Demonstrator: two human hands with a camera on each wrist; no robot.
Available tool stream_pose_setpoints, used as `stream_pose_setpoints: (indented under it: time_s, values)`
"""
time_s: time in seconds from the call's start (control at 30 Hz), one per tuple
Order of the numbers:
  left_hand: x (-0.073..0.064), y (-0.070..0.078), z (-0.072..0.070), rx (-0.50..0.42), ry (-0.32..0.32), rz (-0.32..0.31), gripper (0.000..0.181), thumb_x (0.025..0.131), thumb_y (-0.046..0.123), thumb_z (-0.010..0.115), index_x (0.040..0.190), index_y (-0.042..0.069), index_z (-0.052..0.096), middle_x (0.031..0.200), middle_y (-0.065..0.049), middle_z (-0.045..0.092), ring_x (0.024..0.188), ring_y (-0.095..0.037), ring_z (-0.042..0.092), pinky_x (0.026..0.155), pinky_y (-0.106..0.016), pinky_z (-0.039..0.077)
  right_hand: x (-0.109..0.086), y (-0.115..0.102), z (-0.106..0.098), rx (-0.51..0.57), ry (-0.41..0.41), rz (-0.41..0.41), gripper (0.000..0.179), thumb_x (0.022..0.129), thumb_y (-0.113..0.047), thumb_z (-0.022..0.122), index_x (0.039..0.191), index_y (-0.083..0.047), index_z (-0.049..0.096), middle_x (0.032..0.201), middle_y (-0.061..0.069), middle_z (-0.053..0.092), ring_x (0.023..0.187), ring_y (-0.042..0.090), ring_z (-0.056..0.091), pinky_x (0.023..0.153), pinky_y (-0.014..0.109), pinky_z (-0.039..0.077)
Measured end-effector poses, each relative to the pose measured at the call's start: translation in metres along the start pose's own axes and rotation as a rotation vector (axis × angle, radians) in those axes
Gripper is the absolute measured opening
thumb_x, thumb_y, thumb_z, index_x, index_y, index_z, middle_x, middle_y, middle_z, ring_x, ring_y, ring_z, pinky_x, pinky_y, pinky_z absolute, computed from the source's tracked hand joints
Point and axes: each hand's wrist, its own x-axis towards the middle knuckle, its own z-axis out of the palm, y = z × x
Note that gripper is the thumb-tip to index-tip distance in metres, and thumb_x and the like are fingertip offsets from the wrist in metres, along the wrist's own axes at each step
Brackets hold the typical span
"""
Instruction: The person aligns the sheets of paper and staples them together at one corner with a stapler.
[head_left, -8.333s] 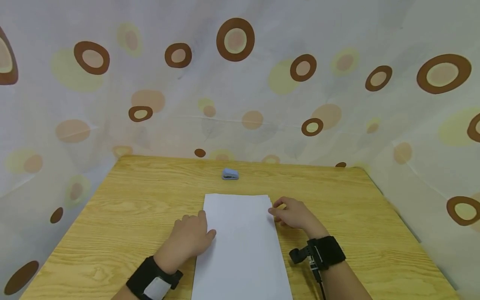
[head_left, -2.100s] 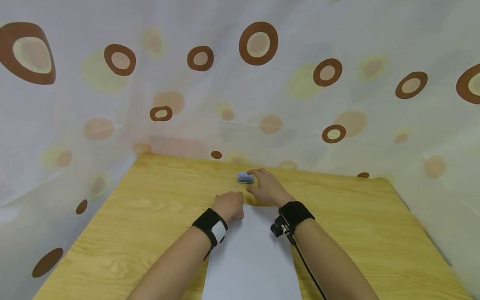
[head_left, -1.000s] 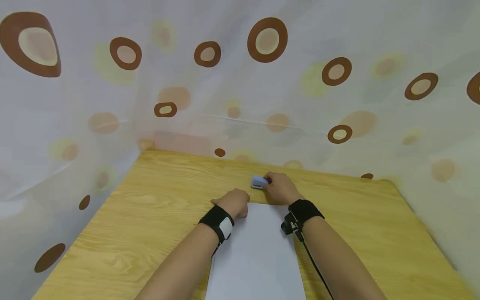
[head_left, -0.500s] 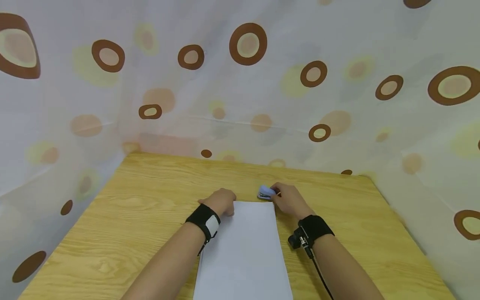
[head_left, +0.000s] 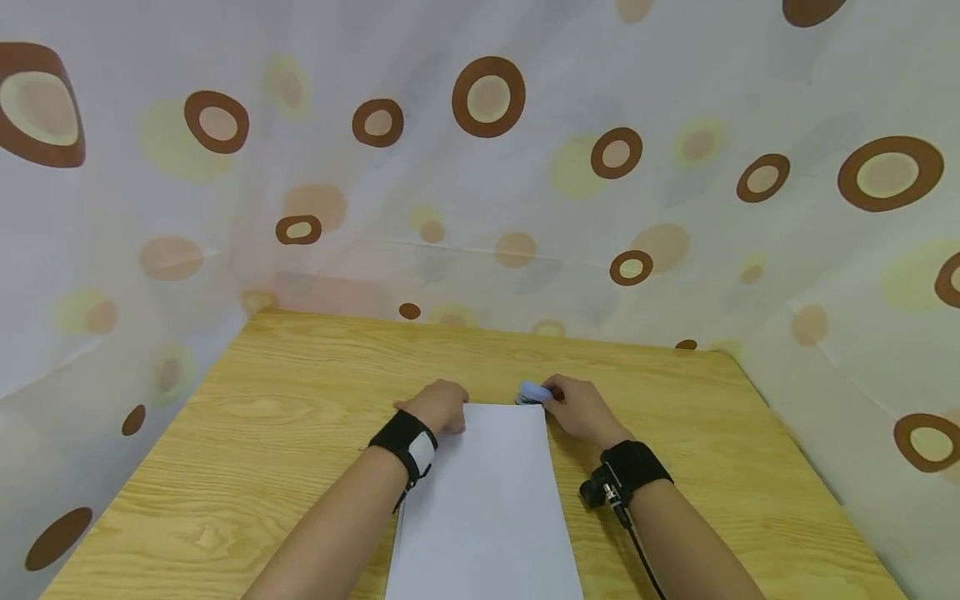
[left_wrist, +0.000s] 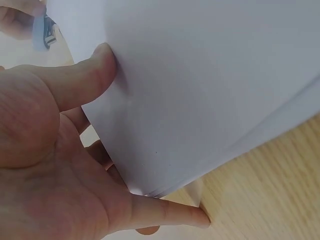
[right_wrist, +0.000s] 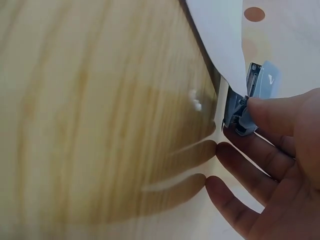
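A stack of white paper (head_left: pixel 486 500) lies lengthwise on the wooden table. My left hand (head_left: pixel 441 406) grips its far left corner. In the left wrist view the thumb (left_wrist: pixel 95 75) presses on the top sheet, with other fingers under the edge. At the far right corner my right hand (head_left: pixel 587 410) holds a small light-blue stapler (head_left: pixel 532 392) between thumb and fingers. The right wrist view shows the stapler (right_wrist: pixel 267 80) spread open, with the paper corner (right_wrist: pixel 232 75) reaching in between its two arms.
The wooden table (head_left: pixel 262 450) extends on both sides of the paper. A curtain with brown rings (head_left: pixel 420 183) hangs behind and beside it. A black cable (head_left: pixel 639 546) runs from the right wrist camera along the forearm.
My right hand left the paper's right edge, took the stapler from the back of the table and brought it to the far right corner. My left hand moved up to the far left corner.
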Motion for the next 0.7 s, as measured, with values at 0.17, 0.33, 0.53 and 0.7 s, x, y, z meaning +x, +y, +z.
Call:
stream_pose_setpoints:
  time_s: [0.17, 0.33, 0.53, 0.7]
  values:
    - [-0.004, 0.001, -0.001, -0.011, 0.009, -0.006, 0.047, 0.094, 0.009, 0.071, 0.140, 0.014, 0.066, 0.149, -0.013, 0.061, 0.138, -0.037, 0.055, 0.113, -0.084, 0.021, -0.006, 0.005, 0.000, 0.008, 0.002, -0.009, 0.027, 0.104, -0.013, 0.062, 0.128, -0.001, 0.066, 0.122, 0.017, 0.072, 0.113, 0.032, 0.068, 0.098, 0.050, 0.054]
    - [-0.007, 0.002, -0.003, -0.011, 0.010, 0.004, 0.046, 0.094, 0.008, 0.070, 0.139, 0.012, 0.067, 0.148, -0.013, 0.061, 0.136, -0.036, 0.056, 0.113, -0.084, 0.021, -0.011, 0.008, -0.001, 0.004, 0.004, -0.036, 0.025, 0.104, -0.011, 0.062, 0.127, -0.001, 0.066, 0.122, 0.017, 0.072, 0.114, 0.033, 0.068, 0.098, 0.051, 0.055]
    - [-0.007, 0.001, -0.003, -0.001, 0.008, -0.008, 0.045, 0.094, 0.009, 0.070, 0.139, 0.012, 0.067, 0.148, -0.013, 0.062, 0.133, -0.034, 0.057, 0.113, -0.083, 0.021, -0.016, 0.010, -0.002, 0.016, 0.024, -0.031, 0.026, 0.103, -0.010, 0.062, 0.127, 0.000, 0.065, 0.121, 0.018, 0.072, 0.114, 0.035, 0.068, 0.099, 0.052, 0.055]
    - [-0.005, 0.001, -0.002, 0.000, 0.003, -0.010, 0.045, 0.095, 0.008, 0.069, 0.140, 0.012, 0.066, 0.148, -0.013, 0.061, 0.132, -0.034, 0.057, 0.113, -0.083, 0.020, -0.022, 0.016, -0.003, 0.020, 0.049, 0.009, 0.028, 0.104, -0.010, 0.061, 0.131, 0.000, 0.063, 0.123, 0.019, 0.071, 0.114, 0.035, 0.068, 0.098, 0.051, 0.055]
